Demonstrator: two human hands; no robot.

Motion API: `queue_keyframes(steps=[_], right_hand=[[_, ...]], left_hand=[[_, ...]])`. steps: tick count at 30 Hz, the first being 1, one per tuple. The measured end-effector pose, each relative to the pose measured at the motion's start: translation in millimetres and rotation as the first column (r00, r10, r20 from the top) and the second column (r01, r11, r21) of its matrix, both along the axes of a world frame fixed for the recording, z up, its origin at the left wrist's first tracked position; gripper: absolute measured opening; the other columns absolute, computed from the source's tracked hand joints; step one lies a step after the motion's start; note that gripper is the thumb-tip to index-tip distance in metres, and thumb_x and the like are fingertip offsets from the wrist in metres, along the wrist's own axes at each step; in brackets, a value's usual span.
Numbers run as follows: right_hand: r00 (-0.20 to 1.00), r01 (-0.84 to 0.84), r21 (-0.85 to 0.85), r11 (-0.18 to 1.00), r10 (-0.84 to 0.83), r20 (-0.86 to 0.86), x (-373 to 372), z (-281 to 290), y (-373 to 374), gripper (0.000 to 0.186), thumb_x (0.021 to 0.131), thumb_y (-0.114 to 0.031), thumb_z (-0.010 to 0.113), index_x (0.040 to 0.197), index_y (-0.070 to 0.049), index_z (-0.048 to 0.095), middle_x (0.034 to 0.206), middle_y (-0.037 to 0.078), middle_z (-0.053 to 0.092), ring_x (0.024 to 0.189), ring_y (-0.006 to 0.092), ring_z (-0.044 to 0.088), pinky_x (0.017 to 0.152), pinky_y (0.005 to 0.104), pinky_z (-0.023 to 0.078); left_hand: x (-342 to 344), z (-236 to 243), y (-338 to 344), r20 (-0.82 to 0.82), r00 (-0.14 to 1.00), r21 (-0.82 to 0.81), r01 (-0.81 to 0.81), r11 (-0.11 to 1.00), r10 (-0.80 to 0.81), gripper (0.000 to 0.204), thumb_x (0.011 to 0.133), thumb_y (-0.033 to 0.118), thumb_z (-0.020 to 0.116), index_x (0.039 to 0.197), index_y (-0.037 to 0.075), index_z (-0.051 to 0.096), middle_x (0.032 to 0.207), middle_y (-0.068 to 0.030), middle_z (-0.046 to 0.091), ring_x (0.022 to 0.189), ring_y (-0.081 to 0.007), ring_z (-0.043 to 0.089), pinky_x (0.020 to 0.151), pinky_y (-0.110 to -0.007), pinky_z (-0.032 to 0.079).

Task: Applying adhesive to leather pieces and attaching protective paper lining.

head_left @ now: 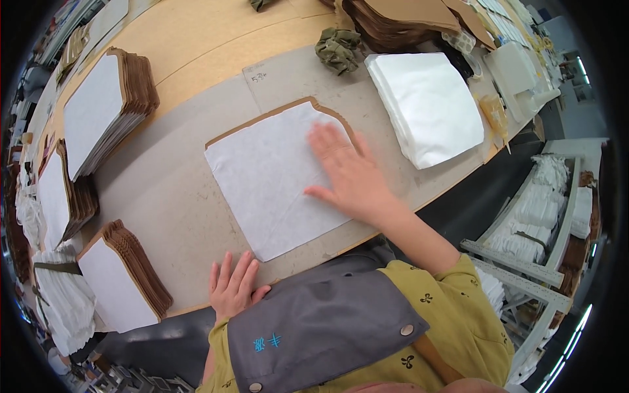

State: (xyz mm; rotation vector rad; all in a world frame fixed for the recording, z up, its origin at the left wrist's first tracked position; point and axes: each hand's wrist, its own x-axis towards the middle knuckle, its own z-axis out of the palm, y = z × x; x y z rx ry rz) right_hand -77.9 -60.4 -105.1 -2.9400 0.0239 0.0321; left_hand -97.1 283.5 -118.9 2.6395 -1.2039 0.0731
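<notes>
A white sheet [268, 177] lies flat in front of me on top of a brown panel [262, 118], whose edge shows along the top and the curved upper right corner. My right hand [350, 177] is laid on the sheet's right part, fingers apart and slightly blurred; it grips nothing. Near the sheet's lower corner, my left hand [236, 287] rests on the table's front edge with its fingers stretched out and nothing in it. The panel's material cannot be told.
White-faced brown stacks [95, 111] stand along the left side of the table. A pile of white sheets [429, 108] lies at the right, with crumpled olive cloth [337, 50] and a brown stack [400, 23] beyond. A metal rack [524, 262] with white bundles stands off the right edge.
</notes>
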Motion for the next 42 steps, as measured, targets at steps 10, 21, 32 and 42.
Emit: queue_keyframes(steps=[10, 21, 32, 42], right_hand=[[0.999, 0.032, -0.034, 0.999, -0.032, 0.006, 33, -10, -35, 0.083, 0.098, -0.059, 0.049, 0.157, -0.006, 0.027, 0.166, 0.010, 0.024, 0.153, 0.0247, 0.021, 0.123, 0.0478, 0.018], [0.854, 0.195, 0.314, 0.929, -0.318, 0.412, -54, -3, -48, 0.036, 0.090, -0.011, 0.069, 0.124, -0.001, 0.063, 0.122, 0.014, 0.063, 0.104, 0.0330, 0.063, 0.088, 0.0389, 0.052], [0.862, 0.141, 0.362, 0.922, -0.294, 0.413, -47, -9, -52, 0.029, 0.085, -0.005, 0.068, 0.114, -0.006, 0.070, 0.114, 0.009, 0.063, 0.104, 0.0281, 0.063, 0.087, 0.0381, 0.054], [0.873, 0.168, 0.336, 0.927, -0.298, 0.385, -44, -14, -55, 0.033, 0.083, -0.006, 0.064, 0.115, -0.006, 0.071, 0.119, 0.008, 0.062, 0.110, 0.0266, 0.060, 0.090, 0.0373, 0.054]], left_hand=[[0, 4, -3, -0.031, 0.999, 0.004, -0.012, 1.000, 0.012, 0.050, 0.098, 0.055, 0.055, 0.131, 0.018, 0.064, 0.135, 0.0012, 0.065, 0.134, -0.0315, 0.053, 0.116, -0.048, 0.031], [23, 8, -6, 0.053, 0.999, -0.249, 0.012, 0.968, 0.001, 0.037, 0.102, 0.037, 0.053, 0.124, 0.011, 0.067, 0.118, -0.0062, 0.071, 0.120, -0.0326, 0.061, 0.105, -0.044, 0.040], [121, 45, -208, 0.105, 0.904, -0.295, 0.426, 0.855, -0.414, 0.031, 0.076, -0.002, 0.074, 0.106, 0.007, 0.073, 0.099, -0.0049, 0.066, 0.088, -0.0229, 0.066, 0.071, -0.034, 0.052], [162, 41, -281, -0.013, 0.731, -0.110, 0.677, 0.728, -0.682, 0.016, 0.079, 0.004, 0.067, 0.095, 0.008, 0.066, 0.098, -0.0025, 0.064, 0.084, -0.0203, 0.066, 0.067, -0.032, 0.053]])
